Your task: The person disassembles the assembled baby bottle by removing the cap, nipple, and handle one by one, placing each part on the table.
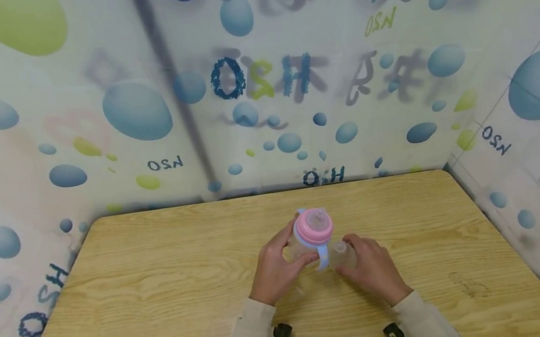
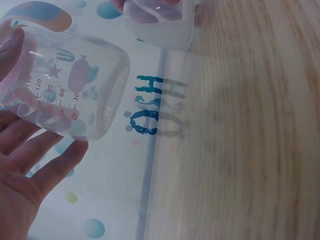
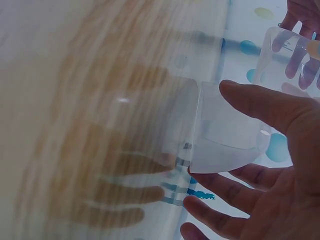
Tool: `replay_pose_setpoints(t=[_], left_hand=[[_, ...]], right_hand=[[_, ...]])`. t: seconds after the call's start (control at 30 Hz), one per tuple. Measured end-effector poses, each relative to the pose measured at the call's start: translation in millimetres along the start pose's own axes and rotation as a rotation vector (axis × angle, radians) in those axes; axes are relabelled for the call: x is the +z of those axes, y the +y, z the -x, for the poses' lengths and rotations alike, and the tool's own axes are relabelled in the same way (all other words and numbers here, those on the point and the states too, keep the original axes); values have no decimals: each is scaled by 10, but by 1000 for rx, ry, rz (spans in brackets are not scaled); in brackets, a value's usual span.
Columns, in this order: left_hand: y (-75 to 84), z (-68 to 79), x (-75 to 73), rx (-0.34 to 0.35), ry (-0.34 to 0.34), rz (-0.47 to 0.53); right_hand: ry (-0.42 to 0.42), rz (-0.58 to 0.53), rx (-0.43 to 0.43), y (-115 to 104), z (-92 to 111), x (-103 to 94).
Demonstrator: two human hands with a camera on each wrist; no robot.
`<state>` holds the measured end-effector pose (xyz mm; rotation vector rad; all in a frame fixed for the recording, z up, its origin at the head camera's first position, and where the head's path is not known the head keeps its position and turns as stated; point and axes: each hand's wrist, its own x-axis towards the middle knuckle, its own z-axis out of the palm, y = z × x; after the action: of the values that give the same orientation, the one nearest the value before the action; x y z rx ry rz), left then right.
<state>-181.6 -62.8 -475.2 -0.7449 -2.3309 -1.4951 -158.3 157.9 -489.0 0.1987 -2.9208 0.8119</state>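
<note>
My left hand (image 1: 276, 267) grips a clear baby bottle (image 2: 75, 85) with a pink collar (image 1: 314, 226) and pale blue handles. Printed volume marks and small pictures show on its side in the left wrist view. The bottle is held above the table, its base clear of the wood. To its right, my right hand (image 1: 373, 267) holds a translucent cup-shaped cap (image 3: 230, 130) between thumb and fingers. The cap's wide rim stands on the tabletop, or very close to it. Part of the cap (image 1: 343, 256) is covered by the fingers in the head view.
A glossy wood-grain table (image 1: 160, 280) spreads beneath both hands and mirrors them. Patterned wall sheets (image 1: 263, 128) with blue and green spots rise behind it and at its sides. Dark wrist-camera mounts (image 1: 282, 333) sit at the sleeves.
</note>
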Motion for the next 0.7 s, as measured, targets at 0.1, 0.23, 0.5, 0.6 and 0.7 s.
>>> replay_pose_setpoints(t=[0.1,0.23,0.5,0.6,0.7], left_hand=[[-9,1,1,4,3,-4],[-14,3,1,8,5,-2],[-4,7,-10,3,-1,3],[-1,6,-11,7,-1,9],[-1,6,-8,9,-2,16]], right_hand=[[-5,10,-4,6,-2,8],[-2,13,-20,17,8,16],[-5,9,-31,17,24,11],[-18,14,-15,-5,25,-27],[3,-8,-2,-40,22,-89]])
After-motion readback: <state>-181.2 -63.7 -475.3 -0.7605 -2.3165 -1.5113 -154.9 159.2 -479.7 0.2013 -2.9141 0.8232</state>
